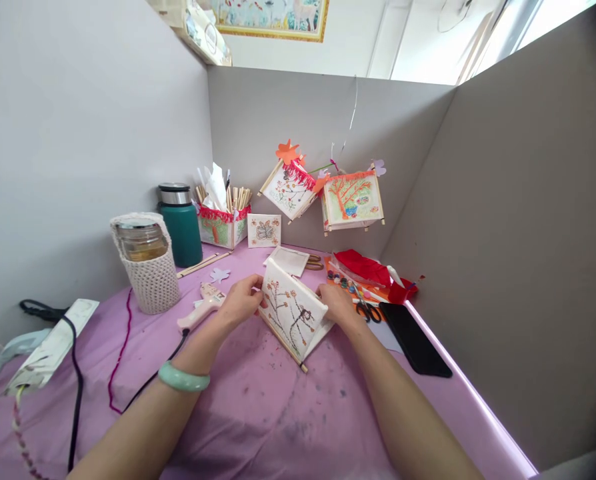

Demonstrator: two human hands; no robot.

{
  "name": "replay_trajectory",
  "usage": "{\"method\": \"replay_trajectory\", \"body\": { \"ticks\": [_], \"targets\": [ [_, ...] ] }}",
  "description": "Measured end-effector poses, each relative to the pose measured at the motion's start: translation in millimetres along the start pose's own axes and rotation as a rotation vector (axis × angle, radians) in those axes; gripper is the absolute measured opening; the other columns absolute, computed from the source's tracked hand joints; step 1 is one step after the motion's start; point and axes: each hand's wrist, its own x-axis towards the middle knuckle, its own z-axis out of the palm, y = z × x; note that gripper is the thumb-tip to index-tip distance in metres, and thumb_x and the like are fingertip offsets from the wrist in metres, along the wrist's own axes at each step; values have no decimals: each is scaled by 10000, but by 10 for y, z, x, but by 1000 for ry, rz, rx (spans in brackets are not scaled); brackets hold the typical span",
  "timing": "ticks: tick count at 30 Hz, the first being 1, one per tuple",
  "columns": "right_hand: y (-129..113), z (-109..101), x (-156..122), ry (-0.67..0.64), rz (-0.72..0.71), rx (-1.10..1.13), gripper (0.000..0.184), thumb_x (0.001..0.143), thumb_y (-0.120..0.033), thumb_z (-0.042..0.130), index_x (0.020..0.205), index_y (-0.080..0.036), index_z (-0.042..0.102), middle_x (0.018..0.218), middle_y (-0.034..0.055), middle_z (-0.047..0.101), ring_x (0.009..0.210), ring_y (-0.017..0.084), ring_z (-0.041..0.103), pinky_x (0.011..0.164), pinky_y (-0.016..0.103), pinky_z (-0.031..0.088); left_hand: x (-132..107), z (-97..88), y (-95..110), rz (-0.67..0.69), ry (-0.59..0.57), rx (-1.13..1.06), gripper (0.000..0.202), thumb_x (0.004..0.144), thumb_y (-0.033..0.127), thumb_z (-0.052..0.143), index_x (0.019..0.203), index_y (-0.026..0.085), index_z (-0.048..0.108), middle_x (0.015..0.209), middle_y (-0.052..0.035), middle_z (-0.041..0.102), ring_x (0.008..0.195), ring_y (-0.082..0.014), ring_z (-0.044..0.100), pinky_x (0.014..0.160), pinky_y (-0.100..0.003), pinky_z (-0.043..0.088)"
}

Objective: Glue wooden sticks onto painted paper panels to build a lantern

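Both my hands hold a small paper lantern frame (293,313) with a branch-and-blossom drawing on its front panel and a wooden stick along its lower edge. It rests tilted on the pink table cover (258,413). My left hand (241,301) pinches the panel's upper left corner, and a green bangle sits on that wrist. At the lantern's right side, my right hand (337,303) has its fingers closed on the edge. A pink glue gun (203,308) lies just left of my left hand.
A crochet-covered jar (147,261), a green flask (181,223) and a box of sticks (224,217) stand at the back left. Two finished lanterns (328,193) hang at the back. Scissors (368,310), red paper, paints and a black phone (414,339) lie to the right. Grey partitions enclose the desk.
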Motion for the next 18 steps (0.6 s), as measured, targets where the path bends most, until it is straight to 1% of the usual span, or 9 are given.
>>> {"method": "replay_trajectory", "body": {
  "ticks": [3, 5, 8, 10, 12, 14, 16, 18],
  "targets": [
    [49, -89, 0, 83, 18, -44, 232, 737, -223, 496, 840, -136, 684, 906, 169, 673, 854, 269, 616, 696, 325, 412, 35, -5, 89, 8, 8, -25, 216, 660, 91, 448, 824, 165, 568, 585, 17, 620, 415, -92, 546, 414, -190, 440],
    [89, -171, 9, 129, 38, -36, 230, 731, -241, 495, 829, -142, 678, 904, 159, 667, 845, 267, 609, 693, 325, 404, 75, 1, 119, 52, 10, -80, 180, 678, 110, 457, 814, 157, 565, 610, 10, 622, 460, -103, 572, 454, -211, 478],
    [144, -282, 27, 211, 61, 14, 234, 731, -285, 491, 842, -165, 658, 900, 121, 659, 826, 251, 597, 668, 310, 390, 151, 2, 181, 183, 14, -123, 172, 711, 139, 461, 840, 147, 574, 647, -1, 614, 545, -118, 598, 519, -237, 518],
    [168, -315, 35, 311, 67, 66, 233, 743, -303, 476, 850, -173, 638, 891, 98, 652, 820, 235, 588, 655, 297, 381, 201, -21, 271, 312, 28, -68, 187, 731, 140, 454, 867, 145, 583, 677, -7, 610, 579, -120, 602, 554, -243, 523],
    [180, -298, 38, 433, 75, 136, 240, 759, -310, 454, 864, -167, 615, 893, 89, 644, 819, 216, 578, 665, 287, 378, 242, -65, 399, 461, 59, 56, 206, 749, 120, 436, 880, 147, 592, 750, -25, 620, 637, -122, 607, 609, -244, 517],
    [190, -227, 38, 528, 88, 231, 247, 767, -310, 438, 884, -157, 593, 892, 86, 640, 812, 204, 572, 684, 284, 381, 276, -114, 531, 602, 67, 223, 232, 762, 95, 418, 883, 156, 607, 858, -48, 630, 750, -136, 605, 695, -256, 502],
    [206, -112, 39, 567, 92, 332, 245, 766, -310, 433, 890, -153, 573, 877, 85, 640, 797, 201, 570, 693, 286, 387, 305, -150, 626, 715, 10, 366, 258, 772, 74, 404, 884, 165, 618, 920, -60, 630, 849, -152, 585, 780, -274, 476],
    [236, 23, 43, 544, 94, 412, 230, 761, -313, 437, 871, -154, 561, 842, 79, 641, 775, 200, 571, 688, 289, 393, 326, -160, 664, 789, -75, 453, 285, 778, 53, 387, 888, 168, 623, 940, -64, 628, 885, -158, 570, 821, -284, 455]
  ]
}}
